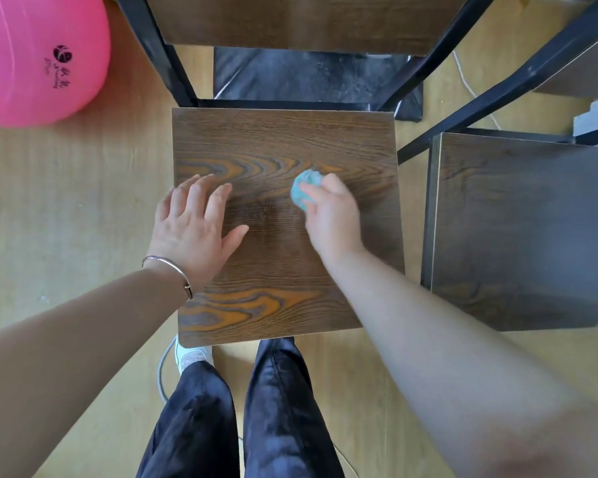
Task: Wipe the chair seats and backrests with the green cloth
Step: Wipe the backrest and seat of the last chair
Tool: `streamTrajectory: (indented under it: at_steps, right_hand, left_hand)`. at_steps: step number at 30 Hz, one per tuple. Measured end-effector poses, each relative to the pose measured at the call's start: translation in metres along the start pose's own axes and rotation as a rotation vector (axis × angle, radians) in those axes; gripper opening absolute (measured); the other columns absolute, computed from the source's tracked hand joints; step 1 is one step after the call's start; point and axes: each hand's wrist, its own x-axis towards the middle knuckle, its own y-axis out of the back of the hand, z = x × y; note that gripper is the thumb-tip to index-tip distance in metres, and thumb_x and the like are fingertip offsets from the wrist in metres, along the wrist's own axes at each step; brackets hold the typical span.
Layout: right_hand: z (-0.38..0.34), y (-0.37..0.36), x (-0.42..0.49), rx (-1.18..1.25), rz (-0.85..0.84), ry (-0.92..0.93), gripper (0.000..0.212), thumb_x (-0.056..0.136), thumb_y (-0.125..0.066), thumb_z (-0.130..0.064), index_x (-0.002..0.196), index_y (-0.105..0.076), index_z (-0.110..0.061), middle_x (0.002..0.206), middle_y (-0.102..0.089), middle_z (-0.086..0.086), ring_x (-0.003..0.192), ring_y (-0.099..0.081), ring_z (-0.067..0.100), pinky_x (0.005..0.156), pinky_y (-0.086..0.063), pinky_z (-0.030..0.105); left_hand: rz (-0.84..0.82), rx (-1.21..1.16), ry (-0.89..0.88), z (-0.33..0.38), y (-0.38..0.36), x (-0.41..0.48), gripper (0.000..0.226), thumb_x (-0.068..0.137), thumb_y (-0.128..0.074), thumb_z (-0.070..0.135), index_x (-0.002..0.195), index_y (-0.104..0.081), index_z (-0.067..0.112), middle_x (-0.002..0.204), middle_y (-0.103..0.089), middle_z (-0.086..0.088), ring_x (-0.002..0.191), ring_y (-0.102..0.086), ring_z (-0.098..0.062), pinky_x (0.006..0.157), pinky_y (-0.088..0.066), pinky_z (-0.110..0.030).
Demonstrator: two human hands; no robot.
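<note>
right hand (332, 219) curled round the balled-up green cloth (304, 191), on the brown chair seat (283, 143) near its middle, toward 1 o'clock | left hand (194, 225) flat, fingers spread, at the seat's 9 o'clock edge | second seat (515, 229) at 3 o'clock | pink ball (32, 56) at 10 o'clock

Wood-grain seat (283, 139) (matt), black metal frame (159, 50), soft green cloth (306, 191)

- A pink ball (32, 56) with dark printed marks sits on the floor at the upper left.
- The floor (66, 201) is light yellowish wood.
- A black mat (308, 77) with pale scuffs lies flat at the top middle.
- A thin white cord (466, 81) trails over the floor right of the mat.
- A grey cable (159, 370) curves beside a white shoe (192, 355).
- Dark trousers (273, 408) fill the bottom middle.
</note>
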Motion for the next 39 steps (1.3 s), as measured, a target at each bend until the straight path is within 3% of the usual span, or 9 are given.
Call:
streamTrajectory:
  at_steps: [5,10,14,17,21,27,32,39]
  right_hand:
    - [-0.034,-0.031,-0.078,-0.026,-0.164,0.215,0.032,0.084,-0.059,-0.003,0.114,-0.067,-0.009,0.100,-0.055,0.009,0.088,-0.049,0.030,0.061,-0.049,0.042]
    - [-0.042,-0.047,-0.130,-0.004,-0.253,0.354,0.036,0.079,-0.066,0.000,0.113,-0.065,-0.010,0.101,-0.055,0.006,0.086,-0.046,0.025,0.062,-0.049,0.035]
    - [-0.026,-0.024,-0.125,0.091,-0.135,0.155,0.037,0.084,-0.063,0.001,0.118,-0.066,-0.010,0.094,-0.052,0.006,0.087,-0.050,0.024,0.066,-0.051,0.034]
    - [0.012,0.011,-0.115,0.116,0.086,-0.093,0.039,0.082,-0.061,0.005,0.118,-0.069,-0.009,0.095,-0.055,0.009,0.085,-0.056,0.025,0.075,-0.043,0.023]
    - [0.066,0.041,-0.113,-0.011,0.198,-0.320,0.032,0.086,-0.063,0.002,0.117,-0.070,-0.006,0.100,-0.057,0.014,0.091,-0.059,0.029,0.083,-0.033,0.011]
    - [0.078,0.029,-0.132,-0.028,0.227,-0.545,0.033,0.094,-0.060,-0.008,0.126,-0.065,-0.007,0.111,-0.056,0.016,0.102,-0.059,0.031,0.092,-0.039,0.021]
    - [0.026,-0.003,-0.139,-0.011,0.214,-0.509,0.036,0.093,-0.061,-0.006,0.128,-0.063,-0.009,0.109,-0.055,0.011,0.100,-0.059,0.025,0.089,-0.041,0.021]
    - [-0.025,-0.039,-0.143,-0.007,0.152,-0.356,0.037,0.087,-0.063,0.001,0.122,-0.067,-0.010,0.098,-0.054,0.007,0.087,-0.059,0.026,0.080,-0.055,0.037]
  left_hand:
    - [0.008,0.010,-0.006,-0.005,-0.001,-0.004,0.066,0.089,-0.039,0.056,0.135,-0.045,0.010,0.140,-0.044,-0.016,0.132,-0.037,-0.038,0.101,-0.035,-0.057]
    - [0.018,0.030,-0.025,-0.002,-0.003,-0.008,0.066,0.088,-0.040,0.056,0.135,-0.047,0.010,0.138,-0.046,-0.017,0.128,-0.039,-0.039,0.100,-0.036,-0.057]
    - [0.020,0.033,-0.053,0.001,-0.004,-0.010,0.064,0.090,-0.043,0.054,0.136,-0.044,0.010,0.139,-0.044,-0.016,0.130,-0.037,-0.038,0.101,-0.035,-0.057]
    - [0.014,0.048,-0.079,-0.002,-0.009,-0.013,0.061,0.092,-0.053,0.048,0.137,-0.044,0.009,0.141,-0.043,-0.018,0.133,-0.035,-0.038,0.103,-0.032,-0.056]
    - [-0.011,0.096,-0.112,-0.016,-0.013,-0.018,0.063,0.090,-0.055,0.048,0.138,-0.043,0.009,0.141,-0.042,-0.016,0.133,-0.034,-0.039,0.106,-0.030,-0.055]
    - [0.006,0.096,-0.128,-0.034,-0.009,-0.031,0.064,0.089,-0.057,0.046,0.138,-0.043,0.008,0.141,-0.042,-0.017,0.129,-0.037,-0.041,0.104,-0.031,-0.056]
    - [0.003,0.099,-0.109,-0.046,-0.008,-0.041,0.063,0.090,-0.056,0.047,0.138,-0.042,0.009,0.141,-0.041,-0.018,0.129,-0.037,-0.041,0.104,-0.031,-0.056]
    - [0.027,0.085,-0.100,-0.065,-0.008,-0.062,0.063,0.090,-0.055,0.048,0.138,-0.041,0.009,0.141,-0.042,-0.019,0.127,-0.039,-0.041,0.104,-0.031,-0.055]
